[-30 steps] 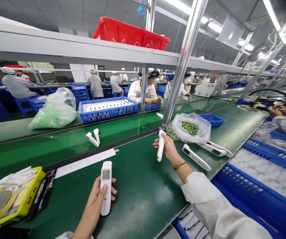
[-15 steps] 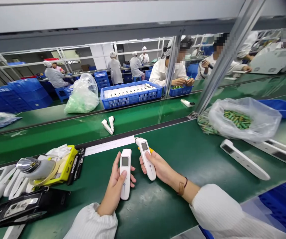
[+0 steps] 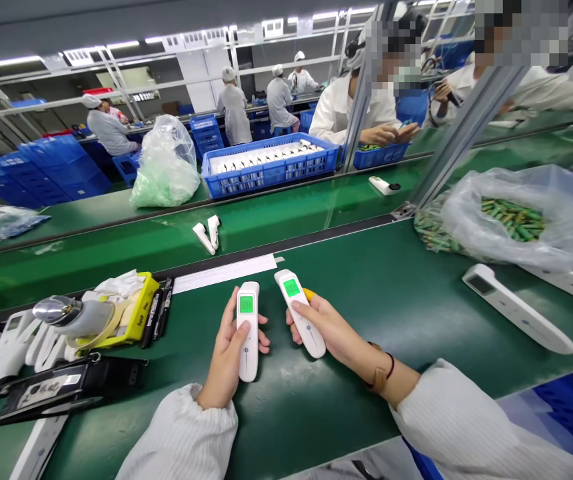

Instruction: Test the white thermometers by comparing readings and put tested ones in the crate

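My left hand (image 3: 224, 353) is closed around a white infrared thermometer (image 3: 249, 347), its thumb resting on the front below the screen. That screen glows green with dark digits too small to read. In my right hand (image 3: 329, 320) is a second infrared thermometer (image 3: 311, 333), tilted to the left at its top, with a lit green screen too. The right thumb presses on its front near the screen, and something yellow shows at a right-hand finger. Both thermometers are held side by side, apart from each other, above the green worktop (image 3: 286, 427).
At left are a yellow tray (image 3: 139, 313), a metal-capped bottle (image 3: 74, 317), black markers (image 3: 159, 313), a black pouch (image 3: 66, 390) and more thermometers. A bag of green batteries (image 3: 556, 240) and a thermometer (image 3: 516, 310) lie right. Beyond the conveyor (image 3: 116, 240), co-workers sit near a blue crate (image 3: 276, 177).
Both thermometer screens have turned from dark grey to lit green. My head view has tilted and shifted slightly; the hands keep their holds.
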Tool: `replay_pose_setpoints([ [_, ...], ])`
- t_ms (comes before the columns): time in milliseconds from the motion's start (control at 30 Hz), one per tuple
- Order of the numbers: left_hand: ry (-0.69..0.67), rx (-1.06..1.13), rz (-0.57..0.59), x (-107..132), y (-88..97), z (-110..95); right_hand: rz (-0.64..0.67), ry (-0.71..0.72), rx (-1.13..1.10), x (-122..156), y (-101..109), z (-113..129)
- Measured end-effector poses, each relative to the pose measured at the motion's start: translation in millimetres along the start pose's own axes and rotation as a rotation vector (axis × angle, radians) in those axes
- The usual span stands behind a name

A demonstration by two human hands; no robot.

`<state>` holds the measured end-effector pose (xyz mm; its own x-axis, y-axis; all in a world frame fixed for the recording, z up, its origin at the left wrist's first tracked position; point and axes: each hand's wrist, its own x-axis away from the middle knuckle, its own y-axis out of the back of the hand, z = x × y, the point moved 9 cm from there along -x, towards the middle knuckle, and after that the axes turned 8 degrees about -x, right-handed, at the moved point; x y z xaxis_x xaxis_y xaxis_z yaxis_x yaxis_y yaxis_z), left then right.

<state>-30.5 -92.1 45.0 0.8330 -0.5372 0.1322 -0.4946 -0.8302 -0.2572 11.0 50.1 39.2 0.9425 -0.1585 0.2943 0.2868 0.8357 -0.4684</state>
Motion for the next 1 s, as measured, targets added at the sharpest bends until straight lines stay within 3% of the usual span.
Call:
replay_pose_setpoints([
  [200,0.085,0.065,-0.070,-1.6,8.1,4.5,-0.006,-0.145,-0.206,-2.0,4.7,-9.7],
  [333,0.117,0.104,-0.020,-1.2,2.2,6.3,0.013,-0.115,-0.185,-4.0,5.3,-9.5],
  [567,-0.026,0.066,0.125,3.8,-13.5,-1.2,0.154,0.020,0.096,1.1,-15.8,-4.4],
  [700,-0.065,0.053,0.179,6.7,-16.0,-0.9,0.317,-0.011,0.101,9.0,-33.4,-12.1],
  [1000,-0.083,0.055,0.203,10.6,-17.2,-5.1,0.431,-0.059,0.059,18.3,-40.8,-19.5],
])
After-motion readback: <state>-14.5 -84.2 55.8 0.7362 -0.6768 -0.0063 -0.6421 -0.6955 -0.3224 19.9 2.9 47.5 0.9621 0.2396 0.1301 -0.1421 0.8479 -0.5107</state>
